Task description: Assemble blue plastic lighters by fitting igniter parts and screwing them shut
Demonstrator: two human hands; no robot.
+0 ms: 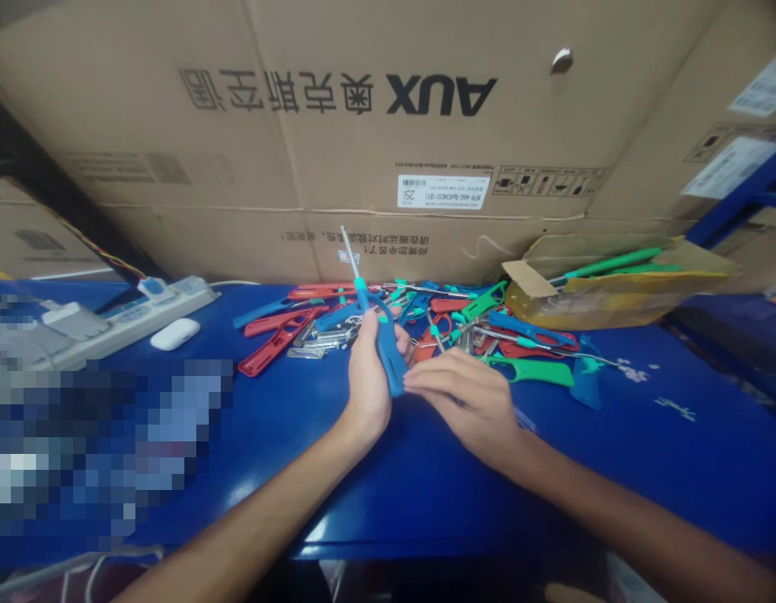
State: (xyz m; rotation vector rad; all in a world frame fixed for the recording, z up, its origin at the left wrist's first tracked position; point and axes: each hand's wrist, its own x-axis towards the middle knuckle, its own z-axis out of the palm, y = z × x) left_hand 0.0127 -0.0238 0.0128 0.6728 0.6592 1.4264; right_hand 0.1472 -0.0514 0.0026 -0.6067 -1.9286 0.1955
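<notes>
A blue long-nosed gas lighter [391, 356] with a turquoise collar and a thin metal tube stands tilted over the table, its tip pointing up and away from me. My left hand [369, 368] is wrapped round its handle. At the handle's lower end, the fingertips of my right hand [469, 398] are pinched together and touch it; whether a small part sits between them I cannot make out. Behind both hands lies a heap of red, blue and green lighter bodies [281, 343], mixed with clear small pieces [322, 339] and metal tubes.
An open cardboard box [589, 301] with green lighters stands at the back right. On the left are a white power strip [130, 318] with plugs and a white case [175, 333]. A large cardboard sheet [338, 159] rises behind the blue table [287, 469]. White scraps [633, 371] lie at right.
</notes>
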